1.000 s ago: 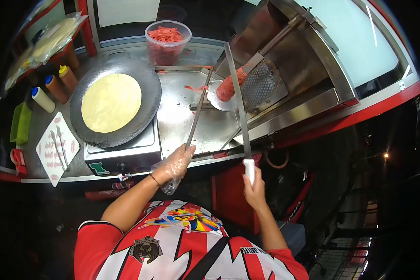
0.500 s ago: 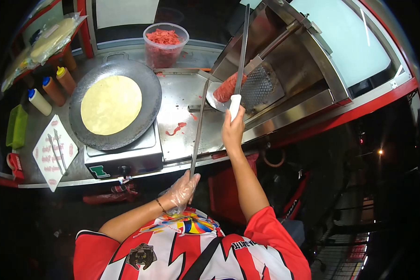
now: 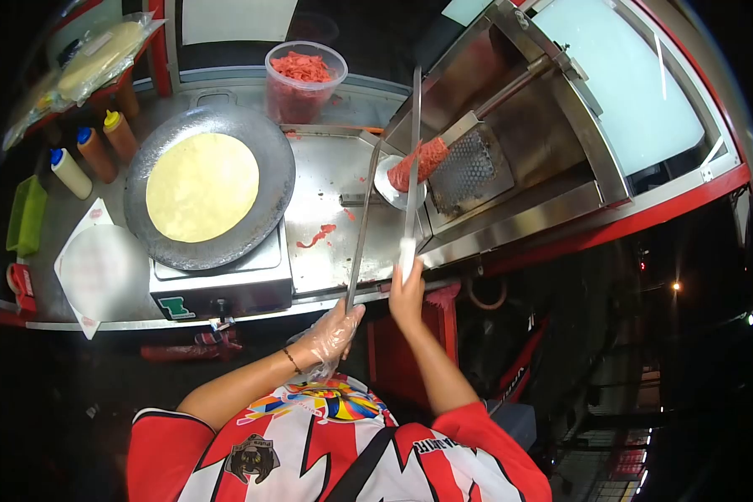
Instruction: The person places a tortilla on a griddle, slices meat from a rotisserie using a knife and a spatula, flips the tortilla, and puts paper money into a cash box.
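Observation:
My right hand (image 3: pixel 407 293) is closed around the white handle of a long, straight-bladed knife (image 3: pixel 415 159). Its blade points away from me and crosses in front of the reddish meat cone (image 3: pixel 418 164) on the grill's spit; I cannot tell whether they touch. In a clear plastic glove, my left hand (image 3: pixel 330 335) grips the near end of a long, narrow metal tool (image 3: pixel 363 230), whose far end reaches over the metal tray near the meat. A round pale plate (image 3: pixel 400 186) sits at the base of the meat.
A flatbread (image 3: pixel 202 187) lies on the black griddle (image 3: pixel 276 180) at left. Behind the tray (image 3: pixel 309 188) stands a tub (image 3: pixel 301 92) of red shreds. Red scraps lie on the tray. Sauce bottles (image 3: pixel 120 135) and a green container (image 3: pixel 28 216) stand farther left. The steel grill (image 3: pixel 552 151) fills the right.
My right hand has drawn the knife back toward me and slightly left. The left hand has shifted only a little, keeping the metal tool. The view has moved slightly.

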### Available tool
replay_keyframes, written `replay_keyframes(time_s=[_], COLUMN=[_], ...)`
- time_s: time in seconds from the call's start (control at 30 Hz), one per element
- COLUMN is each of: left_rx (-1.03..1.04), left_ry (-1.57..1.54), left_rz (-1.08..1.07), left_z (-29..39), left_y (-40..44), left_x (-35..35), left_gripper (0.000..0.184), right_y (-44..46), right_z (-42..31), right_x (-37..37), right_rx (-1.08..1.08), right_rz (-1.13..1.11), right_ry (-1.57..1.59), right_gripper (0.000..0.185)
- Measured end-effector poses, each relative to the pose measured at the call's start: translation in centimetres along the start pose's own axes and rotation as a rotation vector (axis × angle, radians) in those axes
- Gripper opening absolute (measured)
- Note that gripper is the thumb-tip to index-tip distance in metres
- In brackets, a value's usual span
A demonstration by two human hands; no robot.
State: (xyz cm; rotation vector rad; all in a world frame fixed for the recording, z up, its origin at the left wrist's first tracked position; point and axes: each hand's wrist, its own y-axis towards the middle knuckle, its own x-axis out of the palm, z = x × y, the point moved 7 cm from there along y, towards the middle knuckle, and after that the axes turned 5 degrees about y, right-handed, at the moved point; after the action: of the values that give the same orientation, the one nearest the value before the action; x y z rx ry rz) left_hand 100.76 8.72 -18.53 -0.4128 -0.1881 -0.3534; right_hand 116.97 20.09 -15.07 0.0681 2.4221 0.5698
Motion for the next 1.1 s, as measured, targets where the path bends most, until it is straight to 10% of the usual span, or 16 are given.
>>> replay_keyframes(time_s=[0.83,1.1], left_rx=[-0.014,-0.033], left_ry=[-0.211,-0.196], left_rz=[0.014,-0.111], left_z=[2.6,-0.7], left_y=[6.0,-1.6], left_x=[-1.3,-0.2], left_gripper=[0.047,0.045], right_y=[-9.7,-6.0], right_z=[-2.4,-3.8], right_x=[-18.5,-15.5], right_rx=[0.406,0.461], right_rz=[-0.487,-0.286], right_ry=[-0.307,0.047], right_gripper=[0.039,0.032])
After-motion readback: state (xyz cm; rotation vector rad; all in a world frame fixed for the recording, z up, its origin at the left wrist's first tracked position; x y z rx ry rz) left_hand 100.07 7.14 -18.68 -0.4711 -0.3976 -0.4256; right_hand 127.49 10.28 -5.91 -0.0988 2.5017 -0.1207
